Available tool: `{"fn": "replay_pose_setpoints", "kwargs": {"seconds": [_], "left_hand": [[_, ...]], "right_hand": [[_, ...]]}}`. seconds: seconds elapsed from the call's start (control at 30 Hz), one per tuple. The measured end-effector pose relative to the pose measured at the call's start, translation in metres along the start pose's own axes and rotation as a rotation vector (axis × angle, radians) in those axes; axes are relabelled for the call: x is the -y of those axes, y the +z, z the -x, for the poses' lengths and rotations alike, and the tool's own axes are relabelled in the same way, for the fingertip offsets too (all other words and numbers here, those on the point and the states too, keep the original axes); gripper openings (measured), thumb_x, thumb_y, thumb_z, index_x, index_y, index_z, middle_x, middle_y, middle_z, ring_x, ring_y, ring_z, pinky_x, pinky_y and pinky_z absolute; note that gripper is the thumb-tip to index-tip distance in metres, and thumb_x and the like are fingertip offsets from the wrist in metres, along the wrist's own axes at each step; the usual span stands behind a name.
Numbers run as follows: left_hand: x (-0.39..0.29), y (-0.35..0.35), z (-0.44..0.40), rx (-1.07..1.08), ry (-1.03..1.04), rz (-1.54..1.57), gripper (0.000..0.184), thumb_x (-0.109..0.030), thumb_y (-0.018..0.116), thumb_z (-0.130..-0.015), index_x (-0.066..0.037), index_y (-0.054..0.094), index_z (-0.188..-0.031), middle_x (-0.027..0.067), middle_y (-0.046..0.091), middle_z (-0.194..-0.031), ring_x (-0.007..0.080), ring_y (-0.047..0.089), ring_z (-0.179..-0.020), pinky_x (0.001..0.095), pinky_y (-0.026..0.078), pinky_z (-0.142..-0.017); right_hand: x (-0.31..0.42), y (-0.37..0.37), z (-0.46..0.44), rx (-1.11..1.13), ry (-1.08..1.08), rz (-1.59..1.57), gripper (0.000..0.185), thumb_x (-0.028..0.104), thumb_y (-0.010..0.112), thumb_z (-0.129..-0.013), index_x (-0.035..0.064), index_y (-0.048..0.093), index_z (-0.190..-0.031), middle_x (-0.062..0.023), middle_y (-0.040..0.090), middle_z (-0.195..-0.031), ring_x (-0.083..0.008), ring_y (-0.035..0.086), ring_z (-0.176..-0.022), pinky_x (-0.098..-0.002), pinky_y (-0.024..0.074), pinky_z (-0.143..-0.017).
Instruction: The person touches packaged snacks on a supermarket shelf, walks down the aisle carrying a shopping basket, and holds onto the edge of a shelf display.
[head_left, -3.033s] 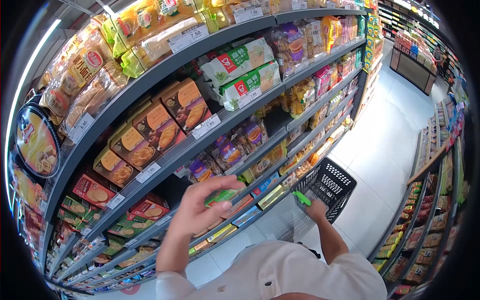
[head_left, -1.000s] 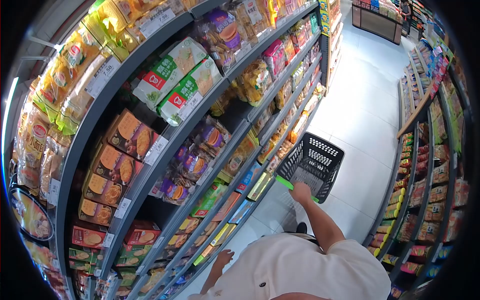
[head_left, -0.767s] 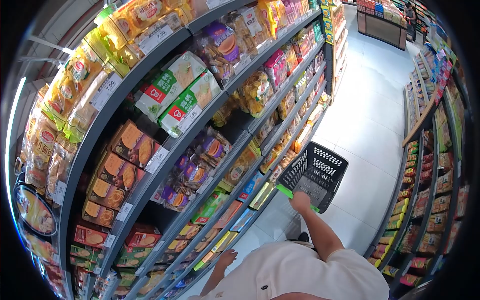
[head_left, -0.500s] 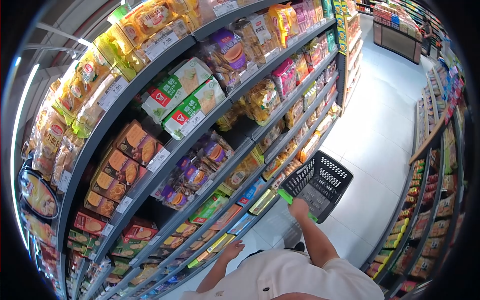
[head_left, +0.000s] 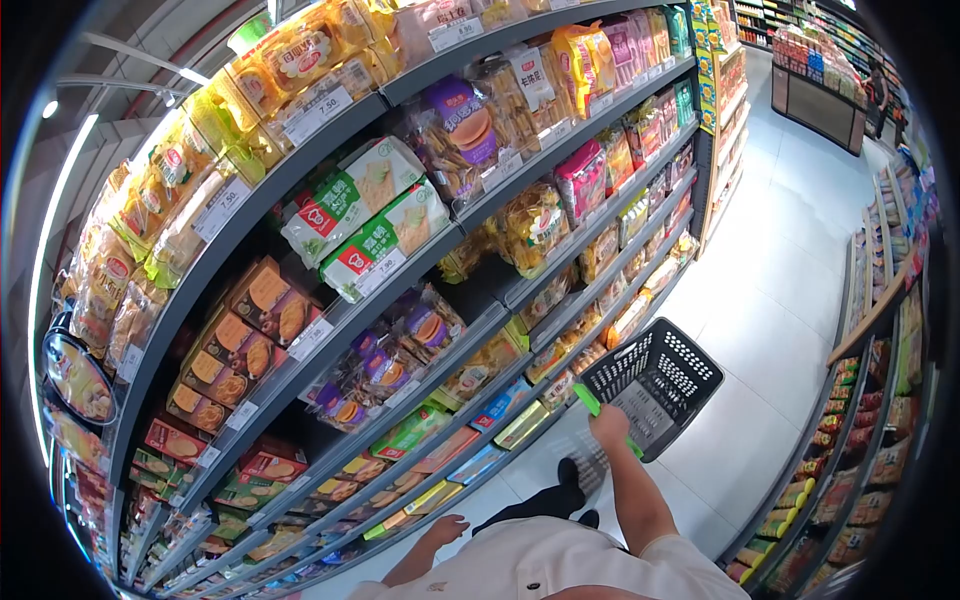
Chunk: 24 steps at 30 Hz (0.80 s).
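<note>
My right hand (head_left: 608,427) is closed around the green handle (head_left: 587,399) of a black plastic shopping basket (head_left: 692,372). The basket's perforated walls and its floor are visible, and I see no goods inside. Low beside the shelves hangs my left hand (head_left: 446,529), holding nothing, its fingers loosely apart. It is nearest the lower shelf rows, where yellow packs (head_left: 398,521) lie, and does not touch them. Higher up, green-and-white cracker packs (head_left: 385,240), brown biscuit boxes (head_left: 226,352) and purple-labelled biscuit bags (head_left: 383,368) sit on the shelves.
A long grey shelf unit (head_left: 470,212) with price tags runs along my left. Another stocked shelf (head_left: 850,440) lines the right side. Between them stretches the pale tiled floor (head_left: 765,290). A display stand (head_left: 815,105) and a person (head_left: 876,100) are at the far end.
The basket, still in my right hand, appears slightly lower and further right. My left hand has moved down and left. My dark trouser leg and shoe now show beneath me.
</note>
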<state>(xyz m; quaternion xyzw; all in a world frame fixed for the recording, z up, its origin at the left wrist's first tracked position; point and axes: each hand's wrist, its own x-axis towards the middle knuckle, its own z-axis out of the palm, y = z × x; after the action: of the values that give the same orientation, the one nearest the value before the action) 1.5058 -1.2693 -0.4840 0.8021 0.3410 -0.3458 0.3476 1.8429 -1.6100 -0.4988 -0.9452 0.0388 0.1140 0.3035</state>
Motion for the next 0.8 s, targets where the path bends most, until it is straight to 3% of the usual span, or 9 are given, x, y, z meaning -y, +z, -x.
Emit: {"fn": "replay_pose_setpoints", "kwargs": {"seconds": [0.23, 0.43, 0.47, 0.5, 0.57, 0.8], "left_hand": [[-0.062, 0.000, -0.066, 0.078, 0.092, 0.009, 0.056, -0.041, 0.061, -0.089, -0.004, 0.055, -0.131, 0.0150, 0.070, -0.105, 0.0241, 0.067, -0.095, 0.0350, 0.050, -0.085], [-0.168, -0.015, -0.124, 0.101, 0.257, 0.079, 0.059, -0.041, 0.061, -0.089, 0.000, 0.053, -0.131, 0.0156, 0.069, -0.107, 0.0230, 0.067, -0.093, 0.0355, 0.050, -0.083], [-0.177, -0.015, -0.143, 0.136, 0.292, 0.111, 0.057, -0.039, 0.063, -0.089, -0.004, 0.053, -0.133, 0.0101, 0.066, -0.113, 0.0196, 0.066, -0.095, 0.0338, 0.052, -0.075], [-0.192, -0.019, -0.144, 0.140, 0.296, 0.116, 0.057, -0.039, 0.063, -0.089, -0.004, 0.053, -0.133, 0.0101, 0.066, -0.113, 0.0196, 0.066, -0.095, 0.0338, 0.052, -0.075], [-0.225, -0.027, -0.141, 0.143, 0.315, 0.230, 0.057, -0.038, 0.062, -0.090, 0.001, 0.053, -0.130, 0.0158, 0.068, -0.107, 0.0221, 0.068, -0.091, 0.0345, 0.051, -0.081], [-0.245, -0.034, -0.186, 0.177, 0.279, 0.280, 0.056, -0.036, 0.063, -0.089, 0.002, 0.054, -0.130, 0.0162, 0.068, -0.108, 0.0217, 0.068, -0.089, 0.0330, 0.052, -0.078]], "right_hand": [[-0.009, -0.041, -0.031, 0.028, 0.018, 0.038, 0.033, 0.034, 0.065, -0.078, 0.0061, 0.070, -0.093, -0.0212, 0.068, -0.089, -0.0388, 0.066, -0.087, -0.0477, 0.0521, -0.079], [-0.027, -0.062, -0.059, 0.044, -0.035, 0.069, 0.036, 0.039, 0.067, -0.076, 0.0050, 0.070, -0.088, -0.0217, 0.068, -0.085, -0.0396, 0.066, -0.084, -0.0483, 0.0516, -0.078], [-0.029, -0.066, -0.063, 0.045, -0.049, 0.101, 0.038, 0.041, 0.068, -0.076, 0.0048, 0.070, -0.088, -0.0219, 0.068, -0.084, -0.0399, 0.065, -0.084, -0.0488, 0.0514, -0.077], [-0.028, -0.070, -0.066, 0.042, -0.049, 0.109, 0.038, 0.041, 0.068, -0.076, 0.0048, 0.070, -0.088, -0.0219, 0.068, -0.084, -0.0399, 0.065, -0.084, -0.0488, 0.0514, -0.077], [-0.031, -0.073, -0.075, 0.066, -0.011, 0.093, 0.039, 0.042, 0.067, -0.077, 0.0048, 0.070, -0.089, -0.0220, 0.068, -0.084, -0.0397, 0.065, -0.084, -0.0489, 0.0514, -0.077], [-0.040, -0.088, -0.106, 0.090, 0.015, 0.190, 0.040, 0.045, 0.065, -0.078, 0.0067, 0.070, -0.088, -0.0206, 0.068, -0.085, -0.0378, 0.066, -0.083, -0.0484, 0.0523, -0.075]]}}
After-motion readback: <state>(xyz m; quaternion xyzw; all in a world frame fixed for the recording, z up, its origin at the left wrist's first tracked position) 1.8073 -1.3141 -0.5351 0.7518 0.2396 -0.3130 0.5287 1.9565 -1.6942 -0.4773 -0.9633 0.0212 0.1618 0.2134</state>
